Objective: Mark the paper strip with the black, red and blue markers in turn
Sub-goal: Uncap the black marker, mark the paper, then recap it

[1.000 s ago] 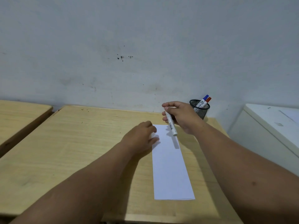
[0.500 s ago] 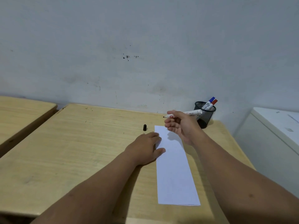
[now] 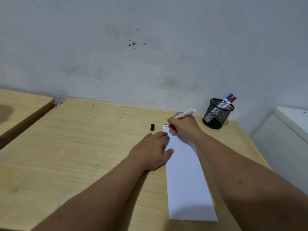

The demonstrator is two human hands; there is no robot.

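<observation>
A long white paper strip [image 3: 186,177] lies lengthwise on the wooden desk [image 3: 83,147]. My left hand [image 3: 151,150] rests flat on the desk, fingertips pressing the strip's left edge near its far end. My right hand [image 3: 181,125] grips the uncapped black marker [image 3: 185,113] in a writing hold, its tip at the strip's far left corner. The marker's black cap [image 3: 152,127] lies on the desk just left of that corner. The blue marker [image 3: 226,99] and red marker [image 3: 230,101] stand capped in a black mesh cup [image 3: 216,114] at the far right.
A marked grey wall rises right behind the desk. A second wooden desk [image 3: 20,107] stands to the left across a narrow gap. A white cabinet [image 3: 286,134] sits close on the right.
My right hand turned the marker from a sideways hold into a writing grip and lowered its tip onto the strip's far corner. The cap, off since a second ago, lies on the desk.
</observation>
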